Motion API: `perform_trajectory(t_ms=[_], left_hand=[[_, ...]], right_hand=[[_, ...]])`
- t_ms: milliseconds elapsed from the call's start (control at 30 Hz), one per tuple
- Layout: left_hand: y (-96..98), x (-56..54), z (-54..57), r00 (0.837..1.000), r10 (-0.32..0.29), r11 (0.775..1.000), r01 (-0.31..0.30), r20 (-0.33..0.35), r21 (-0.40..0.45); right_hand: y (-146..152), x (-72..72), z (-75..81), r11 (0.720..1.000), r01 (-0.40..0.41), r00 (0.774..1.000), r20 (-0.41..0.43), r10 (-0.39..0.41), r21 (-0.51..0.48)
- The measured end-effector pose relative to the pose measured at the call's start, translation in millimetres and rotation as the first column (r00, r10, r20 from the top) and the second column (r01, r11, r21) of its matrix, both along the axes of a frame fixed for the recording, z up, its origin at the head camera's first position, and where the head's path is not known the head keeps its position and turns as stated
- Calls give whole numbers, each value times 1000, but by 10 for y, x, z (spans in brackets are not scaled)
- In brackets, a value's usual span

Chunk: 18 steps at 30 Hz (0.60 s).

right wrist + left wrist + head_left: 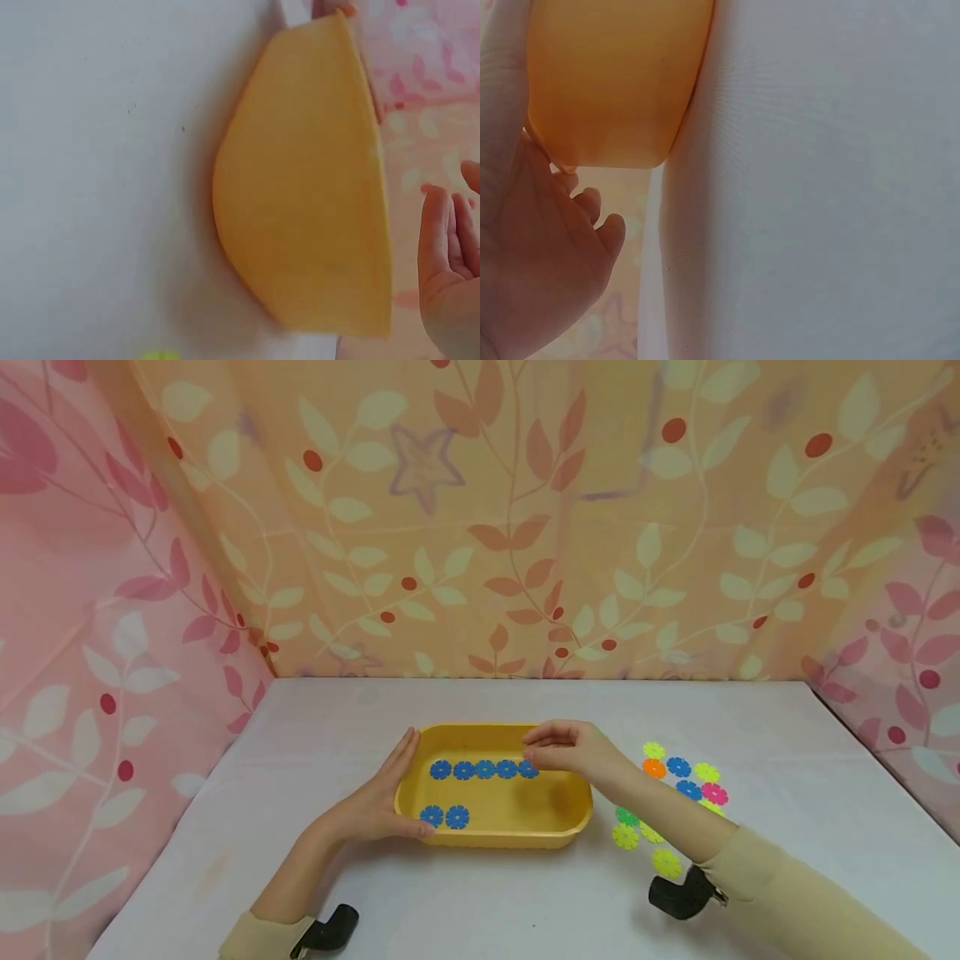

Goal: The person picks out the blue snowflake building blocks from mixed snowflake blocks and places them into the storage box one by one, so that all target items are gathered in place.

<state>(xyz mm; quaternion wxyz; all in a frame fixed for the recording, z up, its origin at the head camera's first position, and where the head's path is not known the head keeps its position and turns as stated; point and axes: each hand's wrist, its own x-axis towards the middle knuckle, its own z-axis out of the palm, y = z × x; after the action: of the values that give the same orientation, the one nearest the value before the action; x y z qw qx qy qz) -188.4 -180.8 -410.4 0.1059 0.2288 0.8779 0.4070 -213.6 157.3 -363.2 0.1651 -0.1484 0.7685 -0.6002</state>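
Observation:
A yellow plastic tray (517, 817) sits on the white table. Inside it, a back row of several blue snowflake discs (485, 769) runs left to right, and a pair of blue snowflake discs (457, 817) lies at the front left. My left hand (375, 802) holds the tray's left end, thumb at the front rim and fingers along the left side. Over the tray's right back part hovers my right hand (581, 750), its fingers close above the rightmost disc of the back row. In the right wrist view its thumb stands apart from the fingers, with nothing visible between them.
Right of the tray, loose snowflake discs lie scattered: yellow (666, 862), orange (654, 768), blue (678, 767), pink (714, 793) and green (627, 816). My right forearm passes over some of them. Patterned curtains (510, 527) enclose the table at the back and sides.

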Motion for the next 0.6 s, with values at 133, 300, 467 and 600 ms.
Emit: perform_trajectory(t_ms=[133, 300, 467, 600], left_hand=[[-14, 0, -2, 1000, -6, 1000, 6, -19, -1], [-28, 6, -15, 1000, -6, 1000, 6, -30, 4], [-22, 1, -24, 1000, -3, 1000, 3, -26, 6], [-16, -4, -25, 1000, -3, 1000, 3, -20, 7]], right_hand=[[292, 7, 54, 993, 114, 993, 36, -114, -10], [674, 33, 48, 975, 217, 972, 103, -212, -38], [1086, 78, -36, 955, 296, 945, 150, -291, -15], [1426, 123, -142, 944, 330, 932, 163, -323, -20]])
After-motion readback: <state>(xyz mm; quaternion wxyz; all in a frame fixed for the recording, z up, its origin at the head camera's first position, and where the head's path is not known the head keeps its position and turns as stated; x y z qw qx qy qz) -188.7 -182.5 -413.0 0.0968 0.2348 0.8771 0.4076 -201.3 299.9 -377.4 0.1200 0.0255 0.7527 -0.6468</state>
